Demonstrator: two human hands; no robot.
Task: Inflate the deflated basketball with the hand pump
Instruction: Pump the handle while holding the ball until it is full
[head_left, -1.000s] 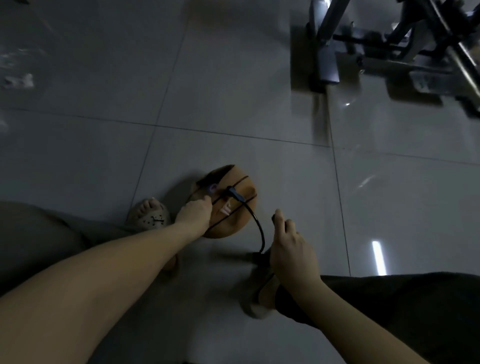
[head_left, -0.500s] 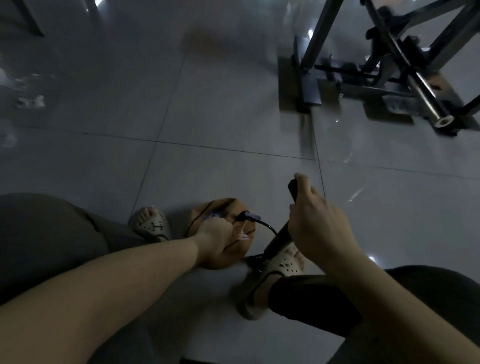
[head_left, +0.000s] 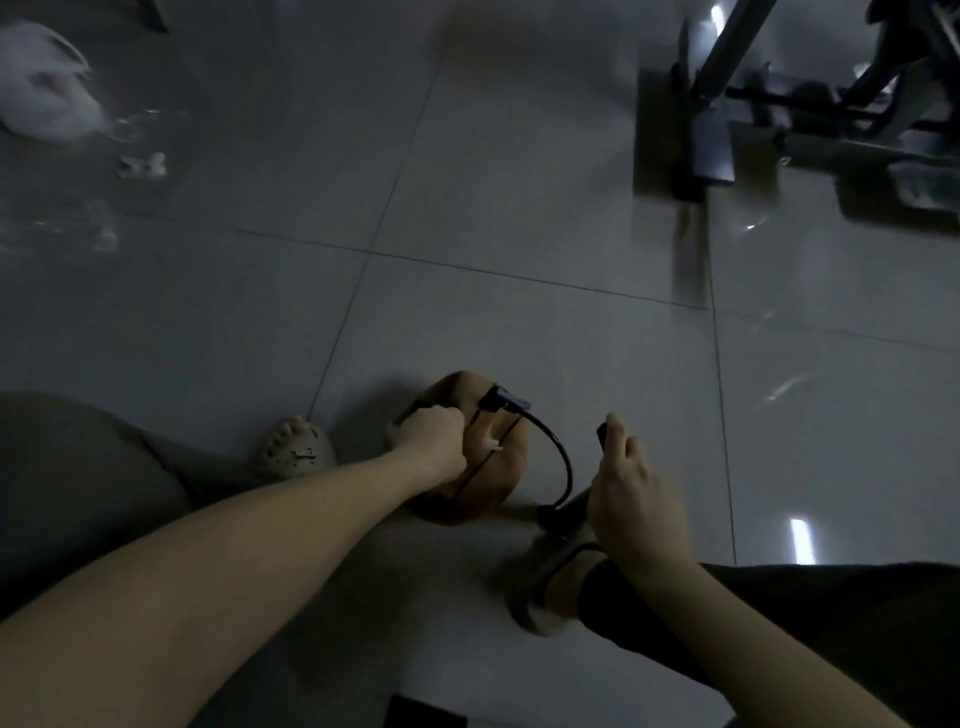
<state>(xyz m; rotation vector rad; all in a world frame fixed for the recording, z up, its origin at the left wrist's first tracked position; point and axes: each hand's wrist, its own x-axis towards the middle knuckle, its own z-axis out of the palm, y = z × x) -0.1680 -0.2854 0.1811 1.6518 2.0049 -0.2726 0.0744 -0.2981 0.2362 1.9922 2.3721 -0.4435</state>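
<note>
In the head view, the right hand (head_left: 634, 499) sat lower than it did half a second before. Back then it was up high with the pump handle (head_left: 602, 434) pulled out. Now it was down near the right foot, and only the black tip of the handle stuck out past the fingers. The hand was wrapped round that handle. The view had also turned a little, so the metal frame (head_left: 706, 130) sat farther to the right, and a white blurry thing (head_left: 41, 88) showed in the top left corner.

The left hand (head_left: 431, 441) was in the same place as before. Its fingers were curled tight and gripped the top of the basketball (head_left: 504, 478).

The basketball lay on the floor (head_left: 519, 208) between the two feet. It was orange-brown with thin black lines, and it looked saggy and flat, not round. A black plug (head_left: 501, 402) sat on its top, just beside the left hand. From the plug a thin black hose (head_left: 563, 457) bent in a curve down to the hand pump (head_left: 571, 506). The pump was a dark tube, mostly hidden by the right hand.

The floor was made of big, smooth, shiny grey tiles with thin lines between them. The sandals (head_left: 296, 447) on the feet were pale with small holes. The frame had straight, hard bars.
</note>
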